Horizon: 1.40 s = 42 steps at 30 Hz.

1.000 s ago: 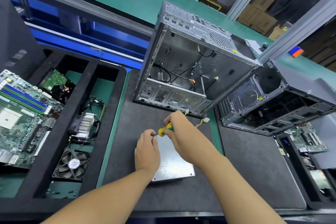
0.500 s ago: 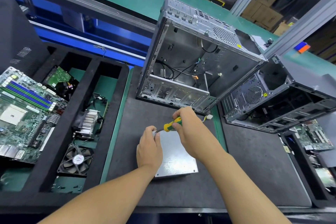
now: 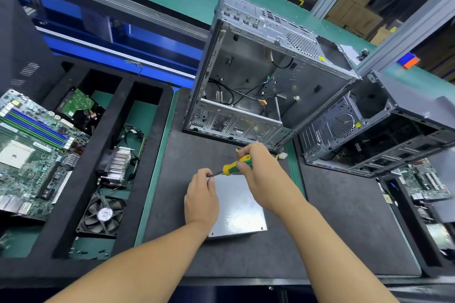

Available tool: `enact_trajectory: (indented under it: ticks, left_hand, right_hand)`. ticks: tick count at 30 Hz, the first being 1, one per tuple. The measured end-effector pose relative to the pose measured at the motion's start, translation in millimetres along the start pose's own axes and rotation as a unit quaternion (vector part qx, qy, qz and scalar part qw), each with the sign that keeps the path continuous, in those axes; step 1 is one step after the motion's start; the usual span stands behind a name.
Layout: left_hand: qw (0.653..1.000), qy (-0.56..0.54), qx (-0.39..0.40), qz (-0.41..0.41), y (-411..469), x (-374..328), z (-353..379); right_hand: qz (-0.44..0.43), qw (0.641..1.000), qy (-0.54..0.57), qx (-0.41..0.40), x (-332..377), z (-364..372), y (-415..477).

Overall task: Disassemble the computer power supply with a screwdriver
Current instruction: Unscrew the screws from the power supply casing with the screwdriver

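Note:
The power supply (image 3: 237, 211), a flat grey metal box, lies on the dark mat in front of me. My left hand (image 3: 202, 198) rests on its left edge, with the fingers curled at the far left corner around the screwdriver's tip. My right hand (image 3: 261, 174) grips the yellow-and-green screwdriver (image 3: 236, 164) by its handle. The shaft points left and slightly down into the fingers of my left hand. The screw itself is hidden by my fingers.
An open, gutted computer case (image 3: 258, 76) stands just behind the power supply; a second case (image 3: 369, 135) lies to the right. Black foam trays on the left hold a motherboard (image 3: 32, 152), a heatsink (image 3: 118, 165) and a fan (image 3: 103, 214). Another board (image 3: 423, 179) sits far right.
The screwdriver handle has lifted a little and tilted more to the left. Both hands stay at the far left corner of the power supply; the view has shifted slightly.

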State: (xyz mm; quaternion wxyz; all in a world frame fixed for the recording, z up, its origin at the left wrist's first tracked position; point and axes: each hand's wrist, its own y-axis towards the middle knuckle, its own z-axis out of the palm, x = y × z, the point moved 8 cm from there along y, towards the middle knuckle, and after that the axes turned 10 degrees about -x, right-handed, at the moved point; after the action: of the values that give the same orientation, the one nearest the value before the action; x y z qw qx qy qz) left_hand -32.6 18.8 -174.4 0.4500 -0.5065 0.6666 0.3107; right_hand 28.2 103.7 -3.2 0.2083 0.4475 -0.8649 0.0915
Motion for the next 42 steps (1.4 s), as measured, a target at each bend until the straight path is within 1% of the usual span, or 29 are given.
enact_trajectory:
  ticks: [3,6,8,10,14,16,20,23,26,28,29,31,33,37,40,42]
  left_hand:
    - [1.000,-0.002,0.000,-0.001,1,0,0]
    - [1.000,-0.003,0.001,-0.007,2,2,2]
    - [1.000,-0.006,0.005,-0.028,2,6,3]
    - [0.999,-0.006,0.013,-0.052,2,10,4]
    - [0.997,-0.015,0.024,-0.073,2,15,7]
    - [0.996,-0.017,0.031,-0.081,3,17,9]
    - [0.991,-0.030,0.053,-0.119,2,22,15]
    - [0.991,-0.018,0.057,-0.123,3,21,16]
    - [0.991,0.017,0.060,-0.121,1,21,15]
    - [0.989,0.028,0.062,-0.131,0,21,15]
    - [0.988,0.029,0.064,-0.139,0,21,16]
    - [0.985,0.020,0.070,-0.156,0,20,18]
    - [0.984,0.011,0.059,-0.169,0,20,18]
    - [0.988,0.025,0.016,-0.149,-1,15,14]
    - [0.989,0.049,0.004,-0.141,0,14,12]
    - [0.988,0.060,0.001,-0.140,-1,14,11]
  right_hand:
    - [0.012,1.000,-0.013,0.000,1,0,5]
    - [0.022,0.996,-0.087,0.007,8,-1,14]
    - [-0.012,0.988,-0.150,0.022,19,1,20]
    - [-0.041,0.983,-0.177,0.030,29,3,25]
    - [-0.037,0.978,-0.205,0.027,34,-4,37]
    - [-0.050,0.977,-0.200,0.055,35,-2,39]
    - [-0.085,0.982,-0.127,0.113,42,2,38]
    - [-0.077,0.979,-0.129,0.138,42,1,41]
    - [-0.026,0.980,-0.166,0.107,36,0,47]
    - [-0.025,0.966,-0.245,0.073,34,-2,51]
    - [-0.029,0.959,-0.273,0.069,34,-2,53]
    - [-0.040,0.950,-0.296,0.087,35,-2,55]
    - [-0.067,0.940,-0.313,0.113,36,1,54]
    - [-0.035,0.958,-0.264,0.102,28,1,54]
    - [-0.048,0.958,-0.262,0.111,26,2,54]
    - [-0.067,0.960,-0.241,0.126,29,2,52]
